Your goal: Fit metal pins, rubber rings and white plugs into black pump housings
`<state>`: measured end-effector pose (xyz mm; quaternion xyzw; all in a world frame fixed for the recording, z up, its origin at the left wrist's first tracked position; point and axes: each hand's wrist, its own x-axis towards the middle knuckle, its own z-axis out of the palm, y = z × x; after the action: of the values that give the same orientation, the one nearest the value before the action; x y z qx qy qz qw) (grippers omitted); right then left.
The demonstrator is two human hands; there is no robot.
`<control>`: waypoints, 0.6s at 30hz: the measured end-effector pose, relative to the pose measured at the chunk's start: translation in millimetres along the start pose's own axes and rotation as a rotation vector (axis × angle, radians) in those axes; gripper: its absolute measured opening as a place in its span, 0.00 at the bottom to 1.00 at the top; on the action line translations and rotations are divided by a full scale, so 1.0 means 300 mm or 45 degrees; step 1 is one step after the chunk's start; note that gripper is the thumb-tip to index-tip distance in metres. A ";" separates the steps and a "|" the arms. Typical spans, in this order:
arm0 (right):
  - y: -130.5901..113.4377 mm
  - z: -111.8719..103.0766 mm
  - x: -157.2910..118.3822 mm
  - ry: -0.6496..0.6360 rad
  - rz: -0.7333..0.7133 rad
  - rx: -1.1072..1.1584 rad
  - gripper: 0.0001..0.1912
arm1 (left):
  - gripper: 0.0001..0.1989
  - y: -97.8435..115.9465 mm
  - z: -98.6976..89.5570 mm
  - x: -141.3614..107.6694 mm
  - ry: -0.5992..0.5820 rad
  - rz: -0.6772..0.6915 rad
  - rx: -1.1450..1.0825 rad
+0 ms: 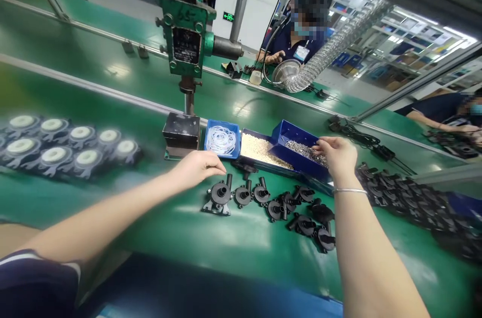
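Note:
My right hand (339,157) reaches over the right edge of a dark blue bin (288,152) of small metal screws (297,150). Its thumb and fingertips are pinched together at the screws; what they grip is too small to tell. Above a black pump housing (220,192), which sits on a grey bracketed base, hovers my left hand (201,165). Its fingers are pressed together, pointing right, and whatever lies between them is hidden. Several loose black plastic pump covers (276,209) lie to the right of that housing.
Behind my left hand stands a green press (186,39) over a black block (182,130). A blue tray (222,155) holds white rings, beside a bin of beige pieces (259,147). Blurred parts with white discs (54,155) stand left. Black parts (399,197) fill the right; co-workers sit opposite.

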<state>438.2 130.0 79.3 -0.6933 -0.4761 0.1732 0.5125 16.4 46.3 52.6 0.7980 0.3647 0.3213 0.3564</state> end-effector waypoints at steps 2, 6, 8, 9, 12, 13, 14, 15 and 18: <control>-0.025 -0.004 -0.015 0.036 -0.054 0.031 0.04 | 0.07 0.002 0.013 -0.009 0.018 0.035 -0.004; -0.115 -0.004 -0.107 0.030 -0.169 0.055 0.11 | 0.06 -0.011 0.060 -0.019 0.095 0.025 -0.026; -0.175 0.002 -0.188 -0.048 -0.240 0.058 0.13 | 0.06 -0.030 0.085 -0.022 0.133 0.015 -0.039; -0.204 0.007 -0.233 -0.107 -0.269 0.048 0.13 | 0.06 -0.041 0.096 -0.023 0.141 0.022 -0.042; -0.275 0.020 -0.368 -0.327 -0.289 -0.042 0.14 | 0.08 -0.072 0.113 -0.022 0.115 0.155 0.020; -0.290 0.025 -0.407 -0.401 -0.282 -0.074 0.14 | 0.09 -0.079 0.114 -0.021 0.101 0.223 0.062; -0.301 0.029 -0.443 -0.473 -0.275 -0.099 0.14 | 0.09 -0.086 0.112 -0.020 0.090 0.290 0.103; -0.309 0.033 -0.475 -0.545 -0.268 -0.107 0.14 | 0.09 -0.091 0.109 -0.019 0.078 0.350 0.137; -0.321 0.051 -0.560 -0.736 -0.254 -0.084 0.13 | 0.10 -0.105 0.092 -0.018 0.031 0.466 0.172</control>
<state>298.8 -0.4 115.7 -0.5814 -0.6733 0.2963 0.3476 23.7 47.8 11.2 0.8691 0.2386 0.3651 0.2333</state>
